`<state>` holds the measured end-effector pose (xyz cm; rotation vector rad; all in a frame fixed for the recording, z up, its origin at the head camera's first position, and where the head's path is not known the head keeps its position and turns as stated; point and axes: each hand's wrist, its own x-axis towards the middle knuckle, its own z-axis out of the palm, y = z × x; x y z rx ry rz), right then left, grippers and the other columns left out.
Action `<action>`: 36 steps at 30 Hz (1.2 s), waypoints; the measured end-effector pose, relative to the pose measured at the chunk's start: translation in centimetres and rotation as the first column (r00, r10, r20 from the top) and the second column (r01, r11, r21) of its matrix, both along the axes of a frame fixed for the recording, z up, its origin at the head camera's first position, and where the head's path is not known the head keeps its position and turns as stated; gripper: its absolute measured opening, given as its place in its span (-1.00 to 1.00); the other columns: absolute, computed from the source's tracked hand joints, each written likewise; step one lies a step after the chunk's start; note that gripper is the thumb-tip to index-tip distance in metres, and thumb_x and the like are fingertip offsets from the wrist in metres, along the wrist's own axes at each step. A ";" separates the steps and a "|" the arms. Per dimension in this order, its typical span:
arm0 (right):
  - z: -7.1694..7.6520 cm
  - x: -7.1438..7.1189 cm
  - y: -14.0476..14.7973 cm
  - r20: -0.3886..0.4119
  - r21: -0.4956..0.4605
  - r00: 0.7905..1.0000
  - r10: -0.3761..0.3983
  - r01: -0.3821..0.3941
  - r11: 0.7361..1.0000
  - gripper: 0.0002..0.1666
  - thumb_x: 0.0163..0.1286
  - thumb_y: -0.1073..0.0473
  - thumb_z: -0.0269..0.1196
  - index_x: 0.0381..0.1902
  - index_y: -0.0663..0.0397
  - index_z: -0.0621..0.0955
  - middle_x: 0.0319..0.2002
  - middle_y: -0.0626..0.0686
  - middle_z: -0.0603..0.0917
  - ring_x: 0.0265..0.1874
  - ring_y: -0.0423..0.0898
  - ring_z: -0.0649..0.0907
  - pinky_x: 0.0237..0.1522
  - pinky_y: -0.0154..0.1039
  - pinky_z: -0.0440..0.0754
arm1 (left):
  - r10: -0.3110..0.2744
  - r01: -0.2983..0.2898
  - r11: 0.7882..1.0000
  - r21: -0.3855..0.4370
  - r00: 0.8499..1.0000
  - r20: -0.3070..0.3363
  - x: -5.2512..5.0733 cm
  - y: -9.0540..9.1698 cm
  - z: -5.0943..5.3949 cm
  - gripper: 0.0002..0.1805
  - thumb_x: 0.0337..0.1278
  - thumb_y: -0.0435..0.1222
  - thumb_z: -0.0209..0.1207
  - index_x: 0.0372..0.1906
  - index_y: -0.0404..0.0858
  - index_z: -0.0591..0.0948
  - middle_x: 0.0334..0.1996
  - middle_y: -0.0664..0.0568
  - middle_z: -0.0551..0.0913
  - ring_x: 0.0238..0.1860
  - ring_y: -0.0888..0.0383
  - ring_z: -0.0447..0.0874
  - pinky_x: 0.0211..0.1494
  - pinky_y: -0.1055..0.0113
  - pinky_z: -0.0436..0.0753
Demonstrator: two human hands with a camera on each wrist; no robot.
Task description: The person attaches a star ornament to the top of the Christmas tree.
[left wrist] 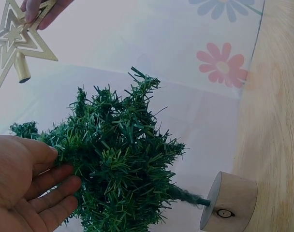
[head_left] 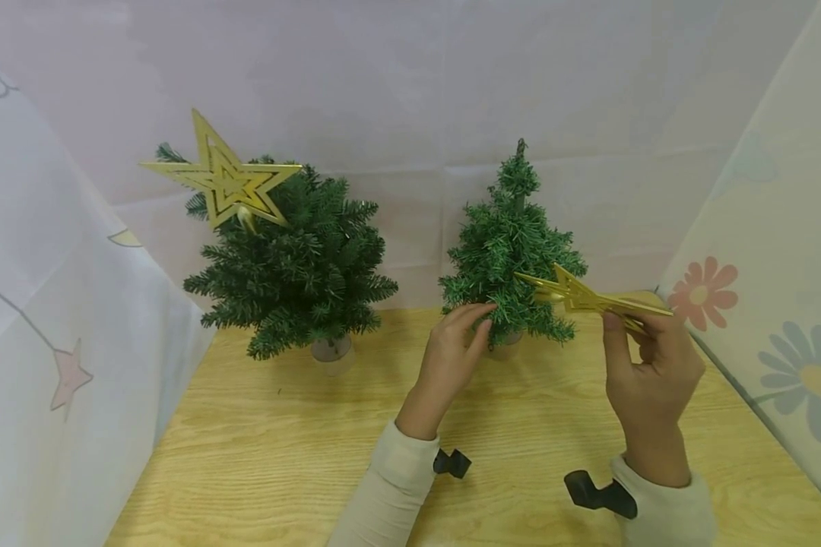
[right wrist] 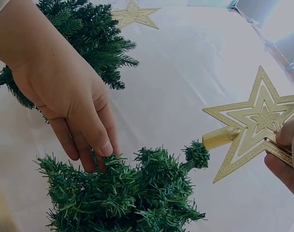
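A gold star tree topper (head_left: 575,295) is pinched by one point between the thumb and fingers of my right hand (head_left: 653,372). Its hollow socket shows in the left wrist view, and in the right wrist view it lies close to the tip of the small green Christmas tree (head_left: 513,235). My left hand (head_left: 451,353) is at the left side of this tree, its fingers loosely bent against the outer branches. The tree's bare tip points up in the head view, and its round wooden base (left wrist: 229,202) shows in the left wrist view.
To the left stands a fuller, darker Christmas tree (head_left: 301,266) with another gold star (head_left: 229,178) at its upper left. Both trees are on a wood-grain table (head_left: 267,448). Printed cloth with flowers (head_left: 703,292) hangs around the back and sides.
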<state>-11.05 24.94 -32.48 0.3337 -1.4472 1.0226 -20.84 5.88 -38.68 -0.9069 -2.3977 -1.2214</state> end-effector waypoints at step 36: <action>2.0 -0.6 -2.5 -0.121 -0.046 0.987 0.100 -0.107 0.993 -0.77 0.28 0.44 0.30 -0.31 0.64 0.54 -0.38 0.40 0.62 -0.35 -0.07 0.69 -0.13 -0.32 0.67 | -0.003 0.003 1.000 0.011 1.000 -0.022 -0.3 0.0 -0.1 -0.67 0.42 -0.20 0.10 0.20 -0.06 0.60 0.14 0.11 0.57 0.20 0.16 0.50 0.20 0.25 0.53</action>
